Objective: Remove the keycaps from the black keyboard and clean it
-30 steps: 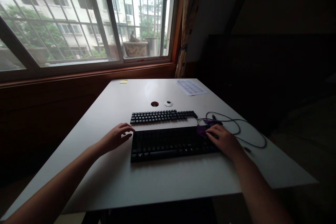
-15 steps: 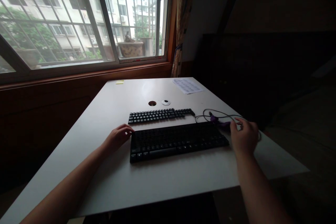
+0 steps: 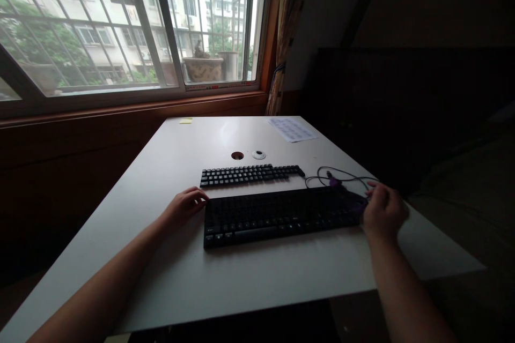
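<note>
A black keyboard [image 3: 257, 220] lies across the white table, its upper rows too dark to make out. My left hand [image 3: 188, 202] rests at its upper left corner, with the fingers curled and the tips against the edge. Beyond the keyboard, black keycaps [image 3: 241, 174] lie in close rows. At the keyboard's right end, my right hand [image 3: 385, 211] has its fingers closed on a dark purple object [image 3: 354, 202]. That object's kind is unclear, and part of it is hidden by the fingers. A thin black cable [image 3: 322, 170] loops beside this hand.
The white table [image 3: 161, 278] has a round hole [image 3: 237, 155] and a white round cover [image 3: 258, 155] behind the keycaps. Printed paper [image 3: 293, 129] and a yellow note [image 3: 185, 120] lie toward the far edge. A barred window [image 3: 213, 27] stands beyond.
My right hand has moved a little to the right, and the purple object has shifted with it over the keyboard's right end. My left hand stays at the corner. The view has shifted slightly.
</note>
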`<action>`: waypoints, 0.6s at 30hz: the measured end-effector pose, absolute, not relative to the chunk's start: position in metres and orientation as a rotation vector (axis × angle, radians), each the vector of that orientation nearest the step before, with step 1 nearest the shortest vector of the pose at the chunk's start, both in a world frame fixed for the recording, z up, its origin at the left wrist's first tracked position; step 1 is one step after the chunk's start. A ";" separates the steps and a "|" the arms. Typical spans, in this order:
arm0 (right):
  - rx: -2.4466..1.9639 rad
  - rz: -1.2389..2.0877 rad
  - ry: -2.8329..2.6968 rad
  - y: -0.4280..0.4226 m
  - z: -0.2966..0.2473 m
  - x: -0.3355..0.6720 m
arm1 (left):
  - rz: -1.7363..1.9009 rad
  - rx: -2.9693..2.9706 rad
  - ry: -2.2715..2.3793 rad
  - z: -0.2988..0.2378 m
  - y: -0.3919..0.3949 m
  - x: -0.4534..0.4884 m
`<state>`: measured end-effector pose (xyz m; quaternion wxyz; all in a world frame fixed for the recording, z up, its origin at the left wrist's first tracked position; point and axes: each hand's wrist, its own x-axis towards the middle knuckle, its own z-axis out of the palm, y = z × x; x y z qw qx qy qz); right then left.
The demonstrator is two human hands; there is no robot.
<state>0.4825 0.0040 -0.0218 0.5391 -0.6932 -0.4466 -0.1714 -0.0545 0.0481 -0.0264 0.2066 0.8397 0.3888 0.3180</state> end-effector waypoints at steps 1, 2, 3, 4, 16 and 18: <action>-1.663 -0.371 -1.056 0.005 -0.023 0.482 | 0.888 2.340 1.084 -0.026 0.048 -0.054; -1.678 -0.331 -1.044 0.006 -0.024 0.483 | 0.890 2.339 1.084 -0.026 0.048 -0.054; -1.694 -0.293 -1.028 0.007 -0.025 0.484 | 0.891 2.335 1.083 -0.025 0.047 -0.054; -1.709 -0.261 -1.009 0.009 -0.026 0.486 | 0.890 2.328 1.081 -0.025 0.047 -0.054; -1.771 -0.474 -0.691 0.002 -0.021 0.493 | 0.884 2.303 1.075 -0.031 0.048 -0.056; -1.727 -0.485 -0.639 -0.002 -0.015 0.485 | 0.876 2.310 1.079 -0.031 0.048 -0.056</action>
